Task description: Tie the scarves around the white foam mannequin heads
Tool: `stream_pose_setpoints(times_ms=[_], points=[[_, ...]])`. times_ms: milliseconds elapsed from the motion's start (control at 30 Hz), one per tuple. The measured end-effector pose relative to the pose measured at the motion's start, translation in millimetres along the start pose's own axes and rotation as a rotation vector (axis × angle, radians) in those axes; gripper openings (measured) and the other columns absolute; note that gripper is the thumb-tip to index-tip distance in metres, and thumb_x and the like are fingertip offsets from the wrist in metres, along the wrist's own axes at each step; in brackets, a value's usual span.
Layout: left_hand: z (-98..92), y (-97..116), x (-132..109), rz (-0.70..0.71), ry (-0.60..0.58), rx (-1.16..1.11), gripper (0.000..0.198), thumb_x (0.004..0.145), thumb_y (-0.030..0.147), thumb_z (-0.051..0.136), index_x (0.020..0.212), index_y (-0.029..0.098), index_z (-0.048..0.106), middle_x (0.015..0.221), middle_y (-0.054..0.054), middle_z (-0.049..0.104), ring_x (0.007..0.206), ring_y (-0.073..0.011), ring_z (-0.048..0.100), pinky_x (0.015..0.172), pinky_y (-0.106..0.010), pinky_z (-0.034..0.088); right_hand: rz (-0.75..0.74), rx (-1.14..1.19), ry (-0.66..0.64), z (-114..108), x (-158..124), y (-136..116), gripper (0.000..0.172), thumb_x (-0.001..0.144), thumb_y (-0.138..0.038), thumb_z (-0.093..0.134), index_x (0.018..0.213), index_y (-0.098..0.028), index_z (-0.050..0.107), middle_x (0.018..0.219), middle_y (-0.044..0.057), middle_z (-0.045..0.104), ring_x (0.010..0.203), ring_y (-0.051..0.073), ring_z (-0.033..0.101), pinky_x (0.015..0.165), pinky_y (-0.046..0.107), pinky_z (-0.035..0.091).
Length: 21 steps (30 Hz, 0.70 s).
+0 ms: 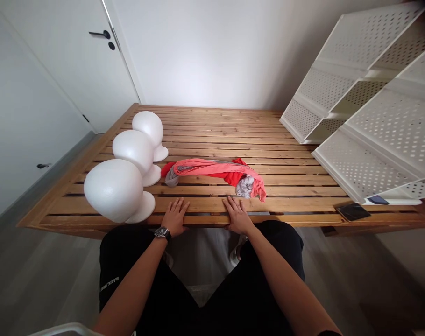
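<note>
My left hand [175, 217] lies flat on the front edge of a slatted wooden bench [205, 205], fingers stretched out and holding nothing. A dark watch is on that wrist. My right hand [238, 215] rests the same way farther right, also with nothing in it. Just beyond both hands lies a loose bundle of scarves [212, 167], coral pink, bright red and grey, stretched left to right. Its right end shows a grey patterned cloth [245, 186]. Three white mannequin heads stand in a row on the left; the nearest head [113, 190] is beside my left hand.
White perforated stacked baskets [384, 135] stand on the bench's right side. A dark phone [353, 212] lies near the front edge at right. Behind the bench is a white wall [212, 56], with a door [61, 46] at left. My knees are against the front.
</note>
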<state>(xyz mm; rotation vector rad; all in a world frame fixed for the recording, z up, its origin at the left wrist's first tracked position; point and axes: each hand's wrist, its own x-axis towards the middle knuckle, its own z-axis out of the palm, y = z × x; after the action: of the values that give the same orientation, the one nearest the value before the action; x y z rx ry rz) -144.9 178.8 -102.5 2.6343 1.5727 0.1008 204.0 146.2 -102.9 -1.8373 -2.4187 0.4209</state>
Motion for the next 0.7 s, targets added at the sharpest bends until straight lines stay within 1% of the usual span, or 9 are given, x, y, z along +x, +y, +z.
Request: stream_pose_setpoints(times_ms=[200, 467, 700], points=[[-1.7, 0.9, 0.8, 0.000, -0.002, 0.004, 0.117, 0.064, 0.048, 0.088, 0.162, 0.025, 0.030, 0.171, -0.015, 0.023, 0.159, -0.0348, 0.017, 0.130, -0.055, 0.011, 0.000, 0.007, 0.004, -2.4, -0.9, -0.9, 0.127, 0.067, -0.044, 0.086, 0.167, -0.020, 0.011, 0.173, 0.016, 0.008, 0.161, 0.033, 0.004, 0.128, 0.056, -0.003], [-1.9, 1.2, 0.7, -0.008, -0.006, 0.008, 0.116, 0.064, 0.048, 0.088, 0.162, 0.025, 0.031, 0.171, -0.015, 0.024, 0.159, -0.0349, 0.019, 0.130, -0.055, 0.012, 0.000, -0.001, 0.003, -1.3, -0.6, -0.6, 0.127, 0.066, -0.042, 0.087, 0.166, -0.020, 0.011, 0.173, 0.015, 0.007, 0.161, 0.033, 0.004, 0.128, 0.056, -0.002], [-0.6, 0.6, 0.4, -0.008, -0.003, 0.009, 0.118, 0.062, 0.048, 0.089, 0.162, 0.025, 0.030, 0.171, -0.014, 0.023, 0.159, -0.0348, 0.018, 0.130, -0.055, 0.012, 0.003, -0.006, -0.003, -3.2, -0.1, -1.7, 0.125, 0.066, -0.043, 0.087, 0.166, -0.018, 0.016, 0.173, 0.015, 0.010, 0.160, 0.033, 0.006, 0.128, 0.056, -0.001]])
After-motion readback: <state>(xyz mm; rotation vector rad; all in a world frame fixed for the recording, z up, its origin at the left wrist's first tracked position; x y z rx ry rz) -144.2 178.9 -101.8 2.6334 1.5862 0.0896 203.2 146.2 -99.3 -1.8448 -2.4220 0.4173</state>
